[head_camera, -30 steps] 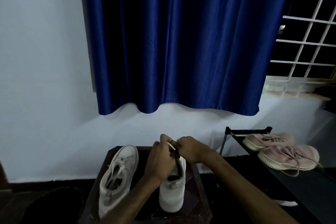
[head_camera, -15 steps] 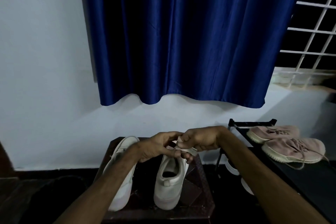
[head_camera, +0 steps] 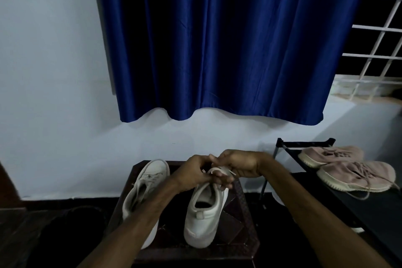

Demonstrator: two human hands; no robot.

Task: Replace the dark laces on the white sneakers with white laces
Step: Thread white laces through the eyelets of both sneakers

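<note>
Two hands are meeting just above the front of one white sneaker (head_camera: 203,213), which is standing below the knuckles on a small dark table (head_camera: 241,239), its heel pointing back toward the forearms. The left hand (head_camera: 193,173) is curling its fingers inward and pinching a white lace (head_camera: 218,169) at its fingertips. The right hand (head_camera: 239,164), touching the left at the fingertips, is likewise curling round the lace, and a pale loop is running across its fingers while a loose end is sticking out beneath its palm. Neither hand is gaping; both are closing into a fine pinch. Which eyelets the lace is passing through is hidden under the fingers.

Judging from its droop, the lace is behaving as something very light, flat and limp, likely flopping wherever it is unsupported and slipping through a loose grip. Taking it close to the stiff tip is probably best for threading, and close to the crossing for snugging or knotting. The sneaker is looking light too, firm in the sole and softer at the collar, so a hard tug may be tipping or sliding it; steadying it at the collar seems sensible.

Beyond the left wrist's outer side a second sneaker (head_camera: 150,180) is lying, apparently carrying pale lacing. No dark lace is showing.
</note>
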